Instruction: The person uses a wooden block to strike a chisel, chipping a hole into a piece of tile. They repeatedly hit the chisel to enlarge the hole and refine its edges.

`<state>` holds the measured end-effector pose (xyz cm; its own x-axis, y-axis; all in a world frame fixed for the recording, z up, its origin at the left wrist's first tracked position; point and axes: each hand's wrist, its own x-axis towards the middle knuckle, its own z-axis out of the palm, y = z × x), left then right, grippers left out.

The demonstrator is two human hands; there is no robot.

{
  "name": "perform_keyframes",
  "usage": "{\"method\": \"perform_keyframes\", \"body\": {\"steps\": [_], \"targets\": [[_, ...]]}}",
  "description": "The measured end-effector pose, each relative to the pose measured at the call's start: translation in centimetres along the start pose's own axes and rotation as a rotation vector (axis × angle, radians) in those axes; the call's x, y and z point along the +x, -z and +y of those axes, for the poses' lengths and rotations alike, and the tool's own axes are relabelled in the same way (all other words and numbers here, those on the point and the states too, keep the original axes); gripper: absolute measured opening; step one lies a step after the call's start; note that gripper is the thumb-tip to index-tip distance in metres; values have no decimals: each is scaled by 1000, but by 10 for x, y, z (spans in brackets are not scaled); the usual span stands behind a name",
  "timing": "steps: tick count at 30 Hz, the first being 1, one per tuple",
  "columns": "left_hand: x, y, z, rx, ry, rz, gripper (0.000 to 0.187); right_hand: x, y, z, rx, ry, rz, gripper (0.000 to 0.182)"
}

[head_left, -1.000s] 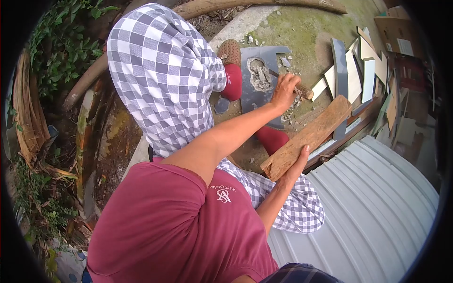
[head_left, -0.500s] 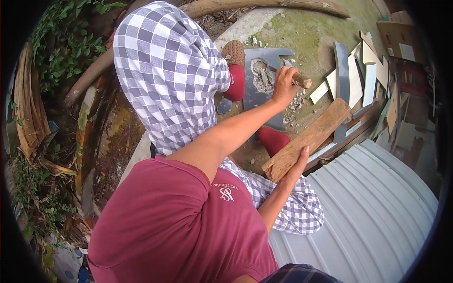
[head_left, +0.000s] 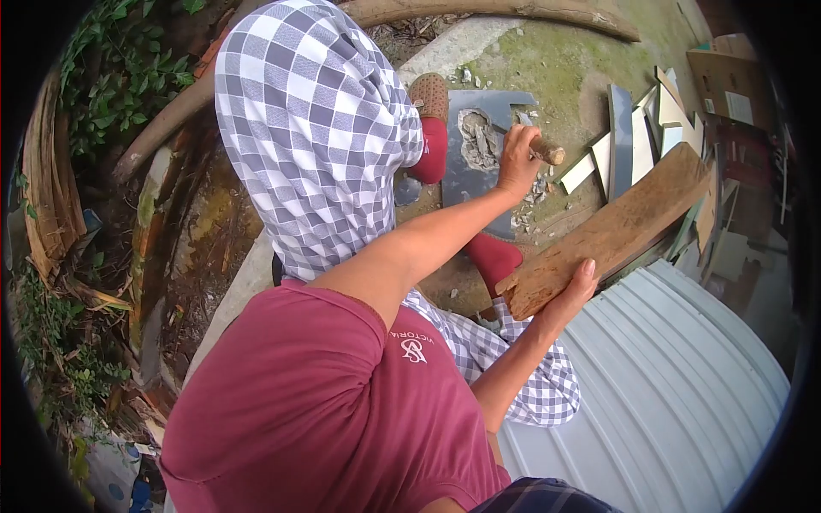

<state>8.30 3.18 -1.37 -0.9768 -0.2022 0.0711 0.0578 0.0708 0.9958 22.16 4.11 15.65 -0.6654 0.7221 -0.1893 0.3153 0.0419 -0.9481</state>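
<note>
My left hand is closed around a tool with a round wooden handle. The fingers hide most of its working end. Below it on the ground lies a flat dark grey slab with a rough patch of broken grey material. My right hand grips a long, weathered wooden board near its close end, thumb on top. The board slants away to the upper right. Small grey fragments are scattered beside the slab, near my left hand.
Offcuts of white and grey panel lean in a pile at the right, with a cardboard box behind. Corrugated metal sheet covers the lower right. A log lies along the top; plants grow at the left.
My right hand has moved right and slightly up with the board, which now reaches over the panel pile and shows more of its broad face. My left hand has hardly moved.
</note>
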Motion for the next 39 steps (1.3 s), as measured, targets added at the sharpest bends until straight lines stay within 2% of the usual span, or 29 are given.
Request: {"method": "perform_keyframes", "body": {"steps": [3,6,7,8,10,13,18,20,22,23,24,26,27,29,32,35,36,37,38,39], "targets": [[0,-3,1,-40,15,13,37,5,-7,-15,28,226,-10,62],[0,-5,-1,-56,7,36,35,9,-23,-5,-66,215,-71,54],[-1,-5,-3,-59,10,37,35,9,-35,7,-126,188,-56,53],[-1,-6,-4,-81,5,33,33,16,-40,15,-241,64,-148,53],[-1,-6,-6,-108,-7,24,32,17,-48,28,-263,-36,-178,52],[-2,1,-2,-123,-10,-29,31,18,-36,15,-128,-98,-219,52],[0,-2,-1,-72,11,5,36,13,-11,-25,155,157,-7,56],[0,-2,1,-64,-2,12,35,12,-9,-27,152,205,-32,57],[1,-3,2,-70,-11,19,36,12,-22,-15,23,201,41,53],[0,-4,2,-75,-18,27,37,20,-25,6,-225,112,-25,51],[-4,-2,1,-78,-18,21,37,20,-24,20,-226,111,-18,51],[-2,0,-6,-64,-25,-49,37,24,-30,35,-225,-54,-201,51],[-1,-2,-9,-102,-49,-21,35,26,-34,29,-221,-55,-215,51],[-9,1,-7,-74,-1,-25,34,17,-26,1,-57,-62,-108,58],[-2,-5,-6,-53,-4,-6,32,18,-5,-25,183,91,-23,58],[1,-4,-4,-54,9,-2,32,15,-4,-21,151,204,-87,59],[2,-4,-4,-43,17,1,31,12,-22,-12,-23,183,45,59],[1,-5,-3,-33,26,3,30,20,-24,17,-215,117,-45,58],[-3,-4,-4,-37,26,-1,30,22,-29,22,-270,-187,-254,57],[-7,-1,-8,-36,27,-24,29,19,-28,32,-197,-174,-209,55]]}}
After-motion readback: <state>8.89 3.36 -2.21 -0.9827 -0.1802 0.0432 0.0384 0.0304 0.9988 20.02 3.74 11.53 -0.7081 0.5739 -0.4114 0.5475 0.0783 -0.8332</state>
